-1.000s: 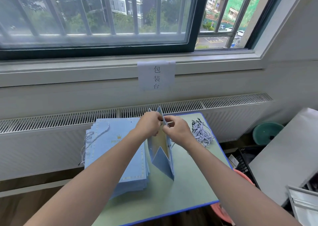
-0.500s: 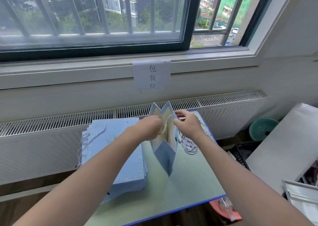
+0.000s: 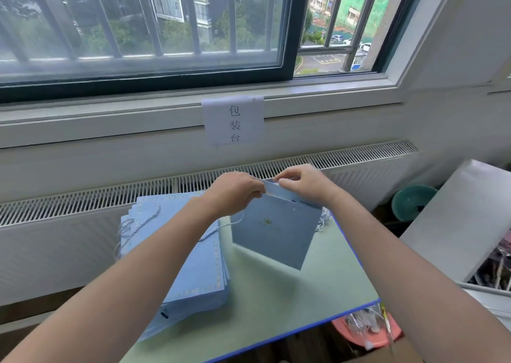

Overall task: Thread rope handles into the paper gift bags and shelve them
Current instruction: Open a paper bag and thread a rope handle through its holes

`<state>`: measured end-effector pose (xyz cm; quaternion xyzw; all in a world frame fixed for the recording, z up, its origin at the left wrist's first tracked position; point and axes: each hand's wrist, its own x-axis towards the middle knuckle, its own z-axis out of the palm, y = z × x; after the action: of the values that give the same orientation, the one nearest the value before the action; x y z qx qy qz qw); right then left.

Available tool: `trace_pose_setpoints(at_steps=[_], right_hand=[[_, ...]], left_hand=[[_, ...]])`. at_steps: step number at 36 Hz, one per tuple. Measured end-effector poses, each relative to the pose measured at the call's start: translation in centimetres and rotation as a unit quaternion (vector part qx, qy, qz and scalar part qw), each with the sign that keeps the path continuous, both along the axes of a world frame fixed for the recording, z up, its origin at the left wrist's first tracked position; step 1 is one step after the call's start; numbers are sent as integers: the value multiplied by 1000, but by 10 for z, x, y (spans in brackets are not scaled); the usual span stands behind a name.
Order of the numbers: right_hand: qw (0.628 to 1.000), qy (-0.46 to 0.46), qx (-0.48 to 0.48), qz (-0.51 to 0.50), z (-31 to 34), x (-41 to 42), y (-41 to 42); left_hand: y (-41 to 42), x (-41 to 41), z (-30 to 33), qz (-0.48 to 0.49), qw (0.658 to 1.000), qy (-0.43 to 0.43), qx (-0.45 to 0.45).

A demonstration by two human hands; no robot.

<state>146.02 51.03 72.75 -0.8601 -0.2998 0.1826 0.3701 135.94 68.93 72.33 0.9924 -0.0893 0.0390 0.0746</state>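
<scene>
Both hands pinch the gift bag's top edge, mid-threading.
Left hand (image 3: 235,194) and right hand (image 3: 301,184) grip the paper bag (image 3: 273,232); rope (image 3: 221,228) trails below the left hand, likely needing feeding next.

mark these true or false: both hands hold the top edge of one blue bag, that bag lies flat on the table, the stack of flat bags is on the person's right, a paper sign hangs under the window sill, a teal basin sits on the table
1. Both hands hold one bag's top edge. True: the left hand and right hand pinch the top of the blue bag.
2. That bag lies flat on the table. False: it is held up above the table.
3. The stack of flat bags is on the person's right. False: the stack lies to the left.
4. A paper sign hangs under the sill. True: the sign.
5. A teal basin sits on the table. False: the basin is beyond the table's right.
</scene>
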Motion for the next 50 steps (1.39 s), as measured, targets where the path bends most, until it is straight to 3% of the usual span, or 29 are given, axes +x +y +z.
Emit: trace_pose_setpoints(at_steps=[4,8,12,15,18,22,25,33,45,50], right_hand=[[995,-87,-46,-28,-3,5,-11],[977,-202,-20,-67,-18,-5,-9],[924,-355,-6,-143,-45,-24,5],[903,-404,-1,-145,-55,-37,12],[918,-383,-22,-102,-63,-52,20],[974,-206,-92,-22,-68,-69,31],[982,-155,-101,-22,-70,-72,37],[981,-123,-138,-53,-68,-62,39],[950,-141,-243,-138,-90,-11,-13],[961,-67,-208,-172,-84,-2,-21]], left_hand=[[-3,7,-7,57,998,20,-34],[-4,12,-11,109,988,55,-94],[-6,14,-12,138,979,85,-121],[-6,14,-16,160,974,80,-141],[-5,13,-18,187,963,69,-183],[-3,11,-15,215,946,71,-234],[0,9,-14,223,940,67,-250],[11,5,-15,260,906,67,-328],[19,-4,-19,288,874,134,-367],[17,-8,-23,300,857,160,-388]])
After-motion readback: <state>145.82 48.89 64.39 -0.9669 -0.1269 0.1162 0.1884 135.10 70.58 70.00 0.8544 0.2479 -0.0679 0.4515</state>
